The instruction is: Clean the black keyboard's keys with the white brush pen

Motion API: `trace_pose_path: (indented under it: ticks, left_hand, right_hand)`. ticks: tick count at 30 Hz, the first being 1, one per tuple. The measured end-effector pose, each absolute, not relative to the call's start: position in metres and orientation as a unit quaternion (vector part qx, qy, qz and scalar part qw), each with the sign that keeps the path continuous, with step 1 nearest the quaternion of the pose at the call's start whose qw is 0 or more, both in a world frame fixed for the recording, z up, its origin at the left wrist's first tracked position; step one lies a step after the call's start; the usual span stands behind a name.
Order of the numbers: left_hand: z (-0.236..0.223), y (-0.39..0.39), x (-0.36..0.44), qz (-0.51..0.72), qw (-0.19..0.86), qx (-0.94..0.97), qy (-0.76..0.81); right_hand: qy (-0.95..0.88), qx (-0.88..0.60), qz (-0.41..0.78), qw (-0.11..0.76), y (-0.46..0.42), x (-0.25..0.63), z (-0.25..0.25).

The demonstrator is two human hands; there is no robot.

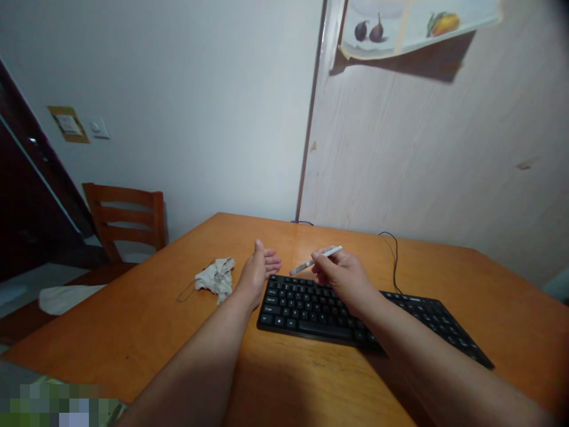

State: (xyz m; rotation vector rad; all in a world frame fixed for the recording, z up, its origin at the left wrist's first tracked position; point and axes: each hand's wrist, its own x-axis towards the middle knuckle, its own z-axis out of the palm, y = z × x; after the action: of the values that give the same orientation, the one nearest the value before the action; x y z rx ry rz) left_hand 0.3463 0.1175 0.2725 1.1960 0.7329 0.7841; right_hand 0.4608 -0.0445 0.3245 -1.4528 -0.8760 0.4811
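My right hand (340, 273) pinches a slim brush (316, 260) above the black keyboard (306, 308). My left hand (260, 267) is open beside it.

bare left hand (259, 270) open, palm turned inward, thumb raised, fingers extended, bare right hand (340, 274) to the right of the left hand, fingers curled in a pinch, both forearms reaching forward

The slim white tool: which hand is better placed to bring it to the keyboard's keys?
Right, I'd judge: the right hand holds the slim white tool, its tip near the back edge of the keyboard. The left hand is open and empty.
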Motion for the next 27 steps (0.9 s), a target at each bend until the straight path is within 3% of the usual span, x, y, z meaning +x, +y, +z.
trace_pose_path:
  ticks: [14, 27]
  left_hand:
    - [0.269, 0.117, 0.348, 0.321, 0.727, 0.528, 0.298]
    - [0.269, 0.117, 0.348, 0.312, 0.723, 0.535, 0.307]
  right_hand:
    - [-0.459, -0.657, 0.201, 0.563, 0.005, 0.446, 0.297]
    - [-0.493, -0.726, 0.106, 0.468, -0.032, 0.473, 0.305]
